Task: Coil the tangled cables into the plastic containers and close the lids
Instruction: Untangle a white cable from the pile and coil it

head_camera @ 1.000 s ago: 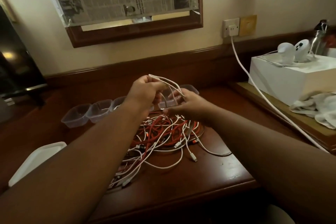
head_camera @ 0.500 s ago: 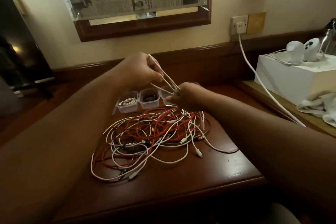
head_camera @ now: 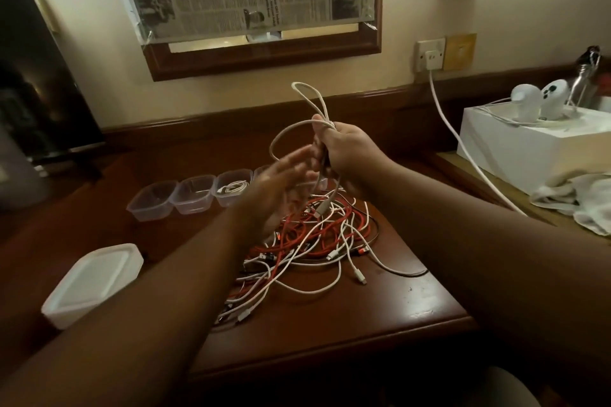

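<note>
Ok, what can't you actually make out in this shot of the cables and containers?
Head view only:
- Left hand: motion-blurred, so its fingers' contact with the white cable is unclear.
- Fourth container: mostly hidden behind that hand.
- Cable pile: partly covered by the left forearm.
- Right hand's fingers: turned away.

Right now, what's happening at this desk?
A person is coiling cables. The right hand grips a looped white cable raised above the pile; the left hand is open beside it, blurred. A tangle of red and white cables lies on the dark wooden desk. Behind it is a row of clear plastic containers, lids off, one holding a coiled white cable. A stack of white lids sits at left.
</note>
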Motion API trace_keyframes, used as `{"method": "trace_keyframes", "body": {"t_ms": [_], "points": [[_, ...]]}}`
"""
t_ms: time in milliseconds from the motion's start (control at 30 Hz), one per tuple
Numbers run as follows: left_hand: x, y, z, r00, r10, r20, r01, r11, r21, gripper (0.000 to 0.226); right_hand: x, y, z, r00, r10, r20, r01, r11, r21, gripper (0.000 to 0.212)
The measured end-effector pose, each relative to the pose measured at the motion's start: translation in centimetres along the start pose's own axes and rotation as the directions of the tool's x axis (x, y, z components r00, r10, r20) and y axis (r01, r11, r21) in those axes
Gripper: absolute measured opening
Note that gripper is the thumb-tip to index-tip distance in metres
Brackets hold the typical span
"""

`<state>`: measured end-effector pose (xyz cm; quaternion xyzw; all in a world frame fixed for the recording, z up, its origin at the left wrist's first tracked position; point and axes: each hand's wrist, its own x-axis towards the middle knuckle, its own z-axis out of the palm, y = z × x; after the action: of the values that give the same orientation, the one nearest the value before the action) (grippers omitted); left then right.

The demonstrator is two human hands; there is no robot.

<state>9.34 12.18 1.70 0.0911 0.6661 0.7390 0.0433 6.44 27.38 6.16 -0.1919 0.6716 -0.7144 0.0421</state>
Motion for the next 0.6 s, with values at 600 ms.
{"method": "trace_keyframes", "body": {"t_ms": [600], "points": [[-7.8,3.7,-4.1,0.961,-0.225,-0.161,0.272,0.875,0.400,0.026,-8.3,-3.0,-1.9,0.648,0.404,0.646,0.128,0.778,-0.615,0.038]]}}
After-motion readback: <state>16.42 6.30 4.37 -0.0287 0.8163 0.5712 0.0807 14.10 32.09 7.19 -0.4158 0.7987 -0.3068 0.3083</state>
